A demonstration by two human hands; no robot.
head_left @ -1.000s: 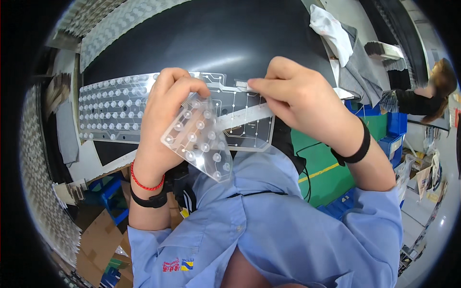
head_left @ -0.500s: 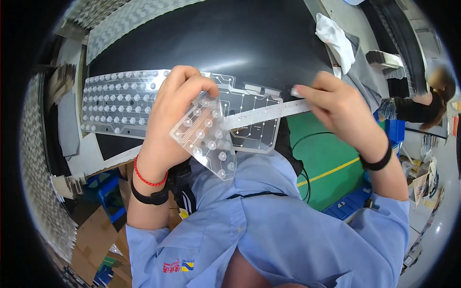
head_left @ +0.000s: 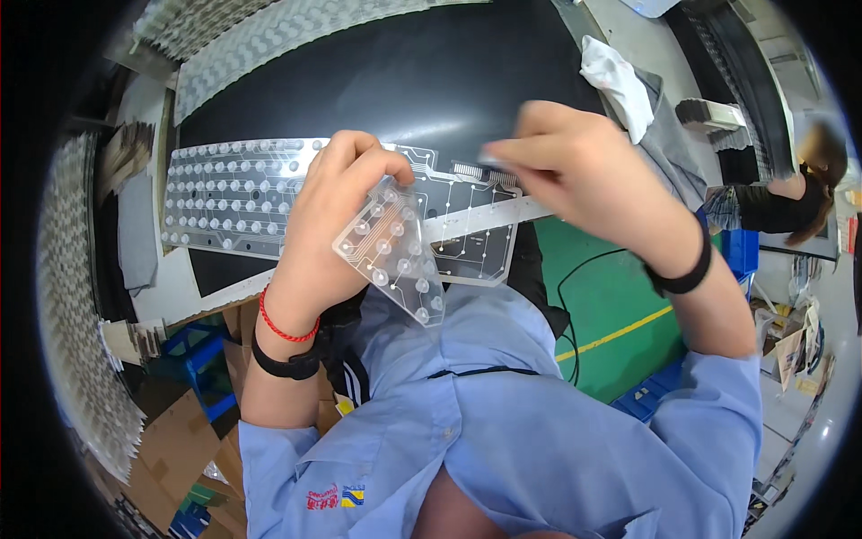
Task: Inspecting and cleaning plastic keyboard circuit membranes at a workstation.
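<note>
A clear keyboard membrane [head_left: 235, 187] with rows of translucent domes and silvery traces lies along the table's near edge. My left hand [head_left: 332, 211] is closed on its upper sheet, and the sheet's right end [head_left: 395, 242] is folded back toward me. Beyond the fold, the lower circuit sheet [head_left: 476, 251] is bared and overhangs the edge, with striped contact strips [head_left: 485, 172] on its far side. My right hand [head_left: 584, 166], slightly blurred, pinches a small whitish piece [head_left: 488, 160] right at those strips. Its kind is too small to tell.
The black mat [head_left: 386, 85] covers the table. White cloth [head_left: 618, 83] and grey cloth [head_left: 669, 135] lie at the far right. Stacks of patterned sheets [head_left: 247, 67] stand at the back left. A black cable [head_left: 575, 287] runs over the green floor. Another person [head_left: 781, 198] is at the right.
My right hand has moved left with the small whitish piece, from beyond the membrane's right end to the contact strips. My left hand keeps the sheet folded back, nearly still.
</note>
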